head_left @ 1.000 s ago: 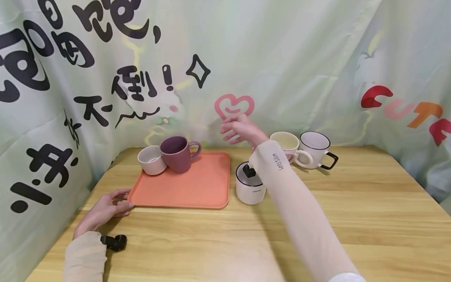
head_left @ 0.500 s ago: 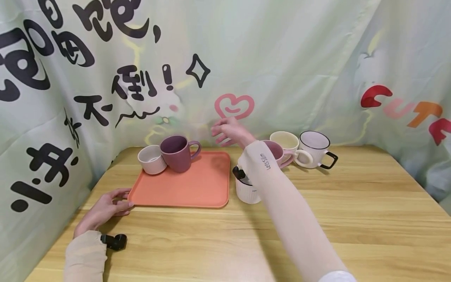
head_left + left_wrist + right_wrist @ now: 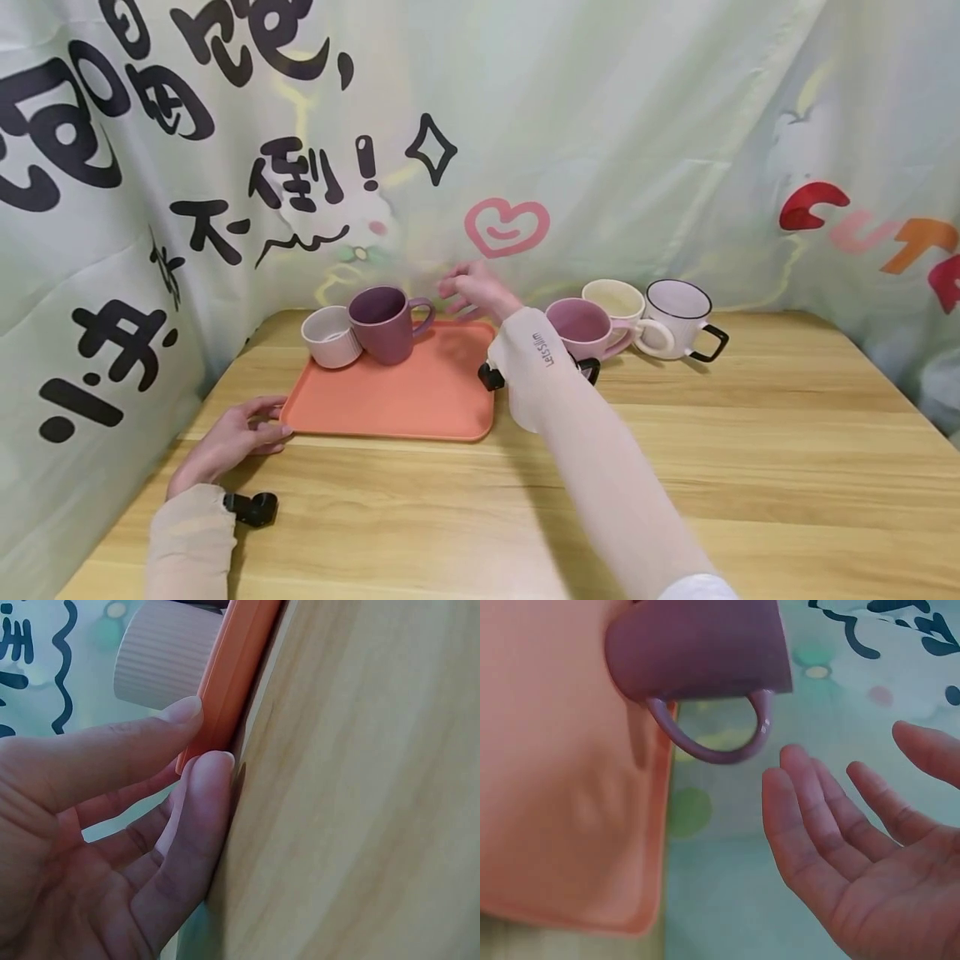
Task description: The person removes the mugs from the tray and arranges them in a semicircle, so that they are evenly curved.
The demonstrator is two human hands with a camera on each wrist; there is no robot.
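An orange tray point(image 3: 390, 408) lies on the wooden table. On its back left part a small ribbed white cup point(image 3: 328, 337) stands against a purple mug point(image 3: 382, 333) whose handle points right. My left hand point(image 3: 234, 435) pinches the tray's front left corner; the left wrist view shows thumb and finger point(image 3: 206, 799) on either side of the rim. My right hand point(image 3: 480, 292) is in the air over the tray's back right corner, holding nothing. Its spread, slightly bent fingers are close to the mug's handle point(image 3: 724, 756) in the right wrist view.
Right of the tray, a ribbed white mug point(image 3: 522, 417) is mostly hidden under my right sleeve. Behind it stand a pink mug point(image 3: 577, 333), a cream mug point(image 3: 611, 296) and a white mug point(image 3: 678, 312) with a black handle. A printed curtain point(image 3: 600, 150) hangs behind the table.
My right hand has moved left and a little down, from above the mugs on the right towards the purple mug's handle. My left hand stays at the tray corner. The head view has shifted slightly.
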